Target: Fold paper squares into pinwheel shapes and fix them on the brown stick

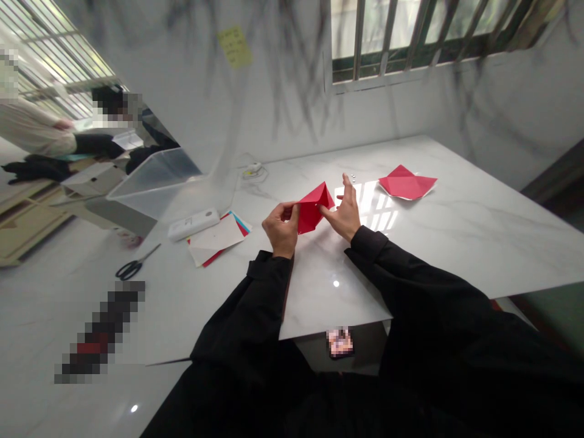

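Note:
A folded sheet of red paper [312, 210] is held up above the white marble-look table, its creased flaps standing at an angle. My left hand [281, 228] pinches its left edge between thumb and bent fingers. On the other side, my right hand [345, 212] has its fingers stretched out and spread, with the thumb against or very near the paper's right edge; contact is hard to make out. Farther right lies a second red folded paper [407, 184], red side up with a pale underside showing at its rim.
Left of my hands lie several coloured sheets [219, 238], a white power strip [194, 224] and black-handled scissors [132, 267]. A clear plastic bin [155, 182] stands behind them. A small cabled device [252, 170] sits by the wall. Other people are at the far left.

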Demonstrator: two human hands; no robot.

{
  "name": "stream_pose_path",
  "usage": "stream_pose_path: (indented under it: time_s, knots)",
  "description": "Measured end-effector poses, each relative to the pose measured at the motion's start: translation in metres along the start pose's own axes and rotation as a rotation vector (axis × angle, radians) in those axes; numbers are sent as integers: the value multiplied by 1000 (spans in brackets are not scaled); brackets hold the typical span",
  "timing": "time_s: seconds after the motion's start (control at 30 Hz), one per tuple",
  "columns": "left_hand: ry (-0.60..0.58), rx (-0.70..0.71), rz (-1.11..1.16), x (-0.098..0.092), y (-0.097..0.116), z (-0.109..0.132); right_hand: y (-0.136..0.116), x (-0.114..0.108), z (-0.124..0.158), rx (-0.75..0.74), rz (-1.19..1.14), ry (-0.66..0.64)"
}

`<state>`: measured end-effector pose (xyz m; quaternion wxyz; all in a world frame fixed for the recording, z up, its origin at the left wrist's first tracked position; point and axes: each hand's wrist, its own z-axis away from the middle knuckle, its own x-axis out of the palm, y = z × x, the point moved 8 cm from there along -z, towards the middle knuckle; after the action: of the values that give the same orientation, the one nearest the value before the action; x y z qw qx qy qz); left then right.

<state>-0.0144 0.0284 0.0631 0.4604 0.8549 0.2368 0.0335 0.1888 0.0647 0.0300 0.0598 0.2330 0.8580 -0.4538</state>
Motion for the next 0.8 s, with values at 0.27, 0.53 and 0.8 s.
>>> stream_pose_path:
  time_s: [0.27, 0.53, 0.8]
  knots:
    - [106, -191, 189, -8, -39, -14, 25, -13, -8, 170, -172, 116]
    - [159, -196, -4, -18, -41, -14, -12, -16, -7, -26, -115, 44]
    - [93, -98, -115, -10, -21, -8, -25, 1, 1, -102, 53, -105]
